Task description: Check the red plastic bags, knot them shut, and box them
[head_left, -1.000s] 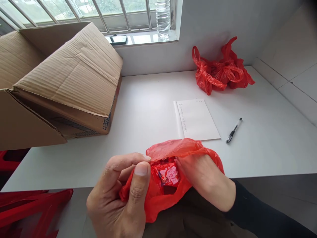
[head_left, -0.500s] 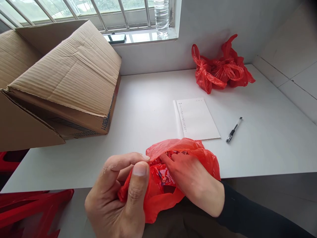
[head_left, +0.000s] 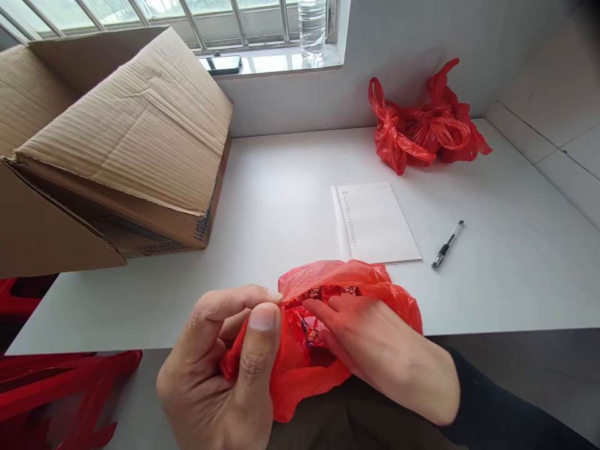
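My left hand [head_left: 229, 369] pinches the rim of a red plastic bag [head_left: 304, 394] between thumb and forefinger, with the bag's mouth held open at the table's front edge. Several small red-wrapped packets [head_left: 310, 326] with printed marks lie inside, shiny like sweets. My right hand [head_left: 370, 337] reaches into the bag from the right. Its forefinger is stretched out over the packets, and the fingers look apart with nothing visible between them. The bag and the hand itself hide the other fingertips.
An open cardboard box [head_left: 126, 137] stands at the table's left. A white notebook [head_left: 380, 222] and a black pen [head_left: 447, 244] lie beyond the bag. Tied red bags [head_left: 426, 131] rest by the wall. A water bottle [head_left: 312, 31] and a phone [head_left: 222, 64] are on the sill; a red stool [head_left: 60, 387] is below left.
My right hand has drawn back slightly to the right, showing more of the wrist and packets. My left hand keeps its pinch on the bag. The view has shifted a little.
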### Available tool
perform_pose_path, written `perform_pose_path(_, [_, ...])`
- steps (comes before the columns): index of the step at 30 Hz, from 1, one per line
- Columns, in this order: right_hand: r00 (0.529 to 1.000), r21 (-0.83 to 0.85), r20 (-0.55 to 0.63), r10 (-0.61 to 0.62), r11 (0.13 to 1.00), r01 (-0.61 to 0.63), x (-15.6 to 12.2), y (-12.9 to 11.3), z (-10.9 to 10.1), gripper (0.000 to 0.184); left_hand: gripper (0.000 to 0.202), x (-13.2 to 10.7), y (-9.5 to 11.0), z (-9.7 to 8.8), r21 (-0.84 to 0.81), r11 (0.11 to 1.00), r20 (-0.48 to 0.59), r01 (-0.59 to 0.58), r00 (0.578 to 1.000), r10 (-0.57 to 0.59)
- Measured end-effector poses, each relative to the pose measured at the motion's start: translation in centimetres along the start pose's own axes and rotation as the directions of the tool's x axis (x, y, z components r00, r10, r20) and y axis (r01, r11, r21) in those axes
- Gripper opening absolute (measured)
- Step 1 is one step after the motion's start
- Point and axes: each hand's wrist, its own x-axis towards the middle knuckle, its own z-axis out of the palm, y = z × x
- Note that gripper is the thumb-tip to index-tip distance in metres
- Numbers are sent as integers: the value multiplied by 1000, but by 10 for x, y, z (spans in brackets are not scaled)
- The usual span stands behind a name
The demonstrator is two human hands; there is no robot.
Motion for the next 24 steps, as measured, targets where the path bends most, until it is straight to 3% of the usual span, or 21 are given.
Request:
perform_pose_path(4, [999,28,20,-38,999,37,-4,2,12,20,10,-1,1,0,48,999,-21,-20,1000,21])
perform_pose_path(11, [986,-172,-154,-64,984,37,5,7,35,20,10,-2,4,0,43,999,-22,-1,1000,2])
perform_pose_path(20, [996,-119,-86,20,993,-30,10,4,22,18,10,-1,-2,-1,71,996,20,-62,998,61])
perform_pose_path(24, [999,-17,-39,23,1000,-24,11,2,18,16,9,-1,-2,-2,59,996,33,-63,998,61])
